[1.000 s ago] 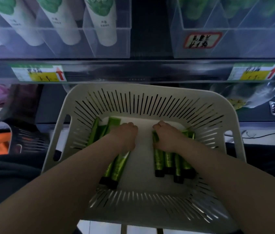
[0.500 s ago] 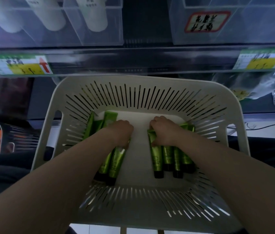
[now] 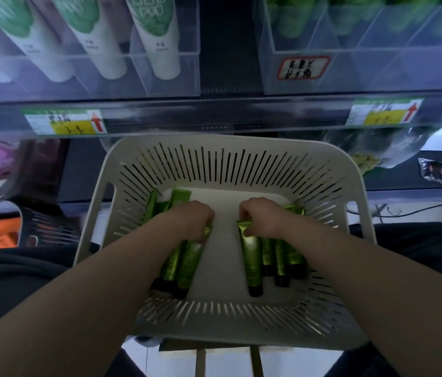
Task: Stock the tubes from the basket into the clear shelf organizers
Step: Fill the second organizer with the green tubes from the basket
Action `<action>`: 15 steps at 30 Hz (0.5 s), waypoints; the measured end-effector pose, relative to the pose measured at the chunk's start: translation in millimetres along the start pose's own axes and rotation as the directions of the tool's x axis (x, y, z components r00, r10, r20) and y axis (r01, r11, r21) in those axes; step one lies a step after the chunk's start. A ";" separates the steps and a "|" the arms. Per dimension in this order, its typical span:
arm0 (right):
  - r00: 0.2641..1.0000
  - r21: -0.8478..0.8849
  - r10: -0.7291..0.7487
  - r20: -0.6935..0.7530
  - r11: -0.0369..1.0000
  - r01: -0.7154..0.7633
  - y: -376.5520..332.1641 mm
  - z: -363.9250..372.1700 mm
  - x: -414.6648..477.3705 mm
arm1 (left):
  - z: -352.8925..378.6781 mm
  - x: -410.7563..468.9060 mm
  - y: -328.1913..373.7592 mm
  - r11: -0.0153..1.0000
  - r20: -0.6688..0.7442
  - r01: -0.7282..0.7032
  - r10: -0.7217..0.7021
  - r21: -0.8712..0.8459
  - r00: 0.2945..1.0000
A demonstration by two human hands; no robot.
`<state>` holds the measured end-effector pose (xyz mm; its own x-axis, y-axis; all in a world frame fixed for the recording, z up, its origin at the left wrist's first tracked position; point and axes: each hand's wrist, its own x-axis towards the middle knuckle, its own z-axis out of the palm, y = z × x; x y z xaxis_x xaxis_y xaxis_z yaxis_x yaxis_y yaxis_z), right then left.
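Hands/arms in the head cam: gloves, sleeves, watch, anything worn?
Nothing worn that shows. The left hand and right hand are bare, with no gloves. The left forearm and right forearm are bare right to the frame edge: no sleeve cuffs, no watch or band at either wrist. The fingers are mostly hidden, so rings cannot be ruled out.

The basket [image 3: 228, 142] was matt off-white plastic; the tubes [image 3: 251, 257] in it shone glossy metallic green; at twelve o'clock, the organizers [image 3: 377, 72] were clear, smooth plastic.
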<state>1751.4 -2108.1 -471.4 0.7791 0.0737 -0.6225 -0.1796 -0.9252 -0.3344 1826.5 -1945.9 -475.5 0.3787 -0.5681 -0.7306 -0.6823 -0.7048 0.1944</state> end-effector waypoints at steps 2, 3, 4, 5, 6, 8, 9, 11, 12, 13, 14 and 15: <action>1.000 0.023 0.003 0.014 1.000 -0.003 -1.1 -1.7 -7.9 | -2.3 -8.2 2.4 1.000 -0.013 0.007 -0.007 -0.015 1.000; 1.000 0.030 0.002 0.020 1.000 -0.002 -2.1 -2.3 -11.8 | -3.6 -12.5 3.6 1.000 -0.021 0.011 -0.011 -0.018 1.000; 1.000 0.036 0.002 0.024 0.999 -0.003 -3.5 -2.8 -15.7 | -4.9 -16.7 4.6 1.000 -0.030 0.016 -0.016 -0.019 0.999; 1.000 0.045 0.006 0.023 0.999 -0.007 -5.1 -3.0 -19.5 | -6.0 -21.2 5.9 1.000 -0.039 0.020 -0.020 -0.016 0.999; 1.000 0.054 0.014 0.016 0.998 -0.015 -6.8 -3.4 -23.6 | -7.1 -25.6 7.5 1.000 -0.048 0.026 -0.026 -0.010 0.999; 0.999 0.060 0.032 -0.001 0.998 -0.032 -10.5 -4.7 -31.4 | -7.8 -34.7 12.3 0.999 -0.062 0.036 -0.035 0.009 0.997; 0.999 0.057 0.038 -0.007 0.998 -0.038 -12.2 -4.9 -35.2 | -7.8 -39.4 15.4 0.999 -0.075 0.038 -0.037 0.017 0.996; 0.999 0.050 0.049 -0.011 0.998 -0.048 -15.0 -5.6 -42.5 | -8.2 -48.9 21.6 0.999 -0.116 0.039 -0.037 0.014 0.993; 0.999 0.050 0.051 -0.010 0.997 -0.051 -16.2 -6.3 -46.8 | -8.6 -54.0 24.1 0.999 -0.139 0.039 -0.039 0.002 0.990; 0.999 0.055 0.051 -0.012 0.997 -0.050 -17.2 -7.0 -50.8 | -9.4 -58.9 26.4 0.999 -0.159 0.041 -0.042 -0.013 0.986; 0.999 0.068 0.049 -0.021 0.997 -0.047 -18.0 -8.2 -55.0 | -10.8 -63.7 28.6 0.999 -0.177 0.043 -0.048 -0.032 0.983; 0.998 0.086 0.047 -0.037 0.995 -0.043 -18.9 -10.4 -59.5 | -12.5 -68.1 30.4 0.998 -0.195 0.044 -0.053 -0.050 0.979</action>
<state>1714.6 -2098.8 -420.7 0.7919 0.0165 -0.6105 -0.2641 -0.8920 -0.3668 1787.9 -1933.9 -411.6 0.5295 -0.6018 -0.5980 -0.6326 -0.7497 0.1944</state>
